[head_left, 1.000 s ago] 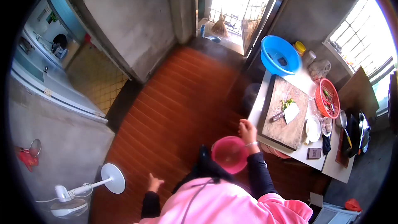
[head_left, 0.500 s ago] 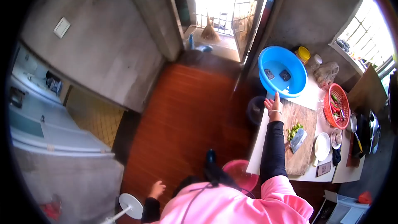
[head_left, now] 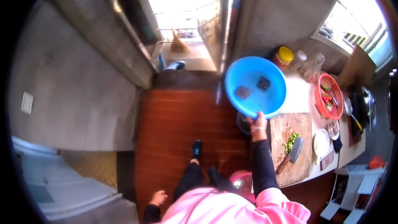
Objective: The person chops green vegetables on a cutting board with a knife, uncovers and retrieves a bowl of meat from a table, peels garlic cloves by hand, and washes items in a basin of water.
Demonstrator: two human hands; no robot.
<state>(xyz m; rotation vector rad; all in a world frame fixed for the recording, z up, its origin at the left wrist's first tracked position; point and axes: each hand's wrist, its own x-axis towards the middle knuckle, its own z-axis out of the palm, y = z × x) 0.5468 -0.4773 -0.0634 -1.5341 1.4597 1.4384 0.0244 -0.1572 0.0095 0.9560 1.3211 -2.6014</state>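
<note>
My right hand grips the near rim of a large blue basin, thumb over the edge and fingers under it. Two dark squarish pieces, one a dark block and one a greyish block, lie on the basin's bottom; their kind is unclear. The basin hangs partly over the table's left edge. Down by my left side, my left hand is empty with its fingers loosely apart. To the right of my right forearm, a cleaver rests on a wooden cutting board beside chopped green pieces.
A red basket with peppers, a white bowl, a phone-like rectangle and a yellow-lidded jar stand on the table. A pink basin sits on the floor. An open doorway lies ahead, with a broom outside.
My right hand has closed on the basin's rim, and the basin has shifted toward me and left, off the table's edge. My view has turned right, and a foot has stepped forward.
</note>
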